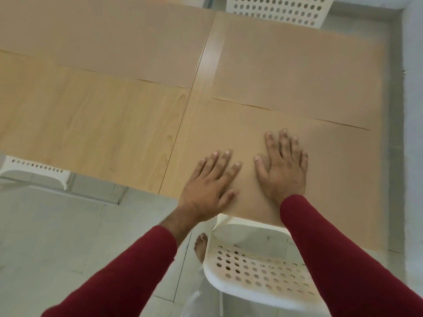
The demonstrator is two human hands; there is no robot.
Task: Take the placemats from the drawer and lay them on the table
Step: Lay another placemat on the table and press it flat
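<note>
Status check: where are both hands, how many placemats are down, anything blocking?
Left hand and right hand open, flat on near-right placemat. Far-right placemat and far-left placemat down. Near-left table bare. White chair below hands, nothing blocking.
</note>
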